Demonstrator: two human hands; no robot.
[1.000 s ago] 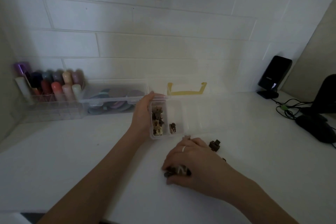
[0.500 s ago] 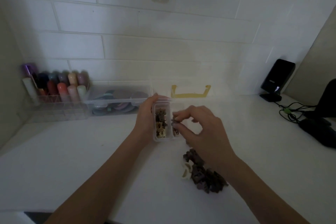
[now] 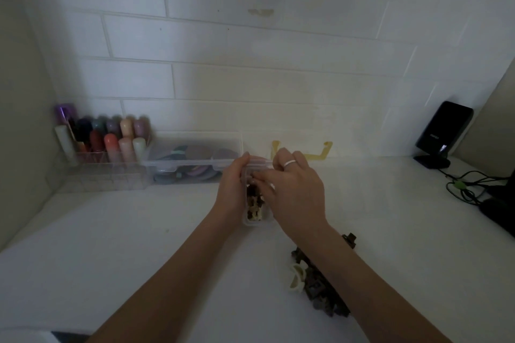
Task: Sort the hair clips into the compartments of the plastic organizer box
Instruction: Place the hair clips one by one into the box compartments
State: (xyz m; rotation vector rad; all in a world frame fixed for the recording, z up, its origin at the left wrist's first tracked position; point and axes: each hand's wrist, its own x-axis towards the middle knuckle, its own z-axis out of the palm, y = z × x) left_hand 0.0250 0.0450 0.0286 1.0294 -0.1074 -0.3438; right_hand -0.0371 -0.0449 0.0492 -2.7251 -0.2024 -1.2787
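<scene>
Here the left hand (image 3: 232,189) sits at the centre of the frame, curled round the left end of the plastic organizer box (image 3: 257,220), thumb near the far rim, steadying it on the worktop (image 3: 139,245). The right hand (image 3: 295,189), a ring on one finger, reaches in from the right with its fingers bent down over the box's leftmost compartment. Its fingertips are hidden among the contents, so I cannot tell whether it pinches a clip or has already let go.

That compartment holds a heap of sorted hair clips (image 3: 255,203), brown and cream, showing between the two hands. The rest of the box is clear plastic, mostly covered by the right hand, and hard to make out.

Lower right of centre, partly under the right forearm, lies a pile of unsorted clips (image 3: 315,284), mostly dark with one cream one at its left edge. Judging by that pile, a good share of the sorting remains, with one compartment well filled.

At the left, against the tiled wall, stand a rack of coloured tubes (image 3: 111,139) and a clear lidded box (image 3: 195,156).
</scene>
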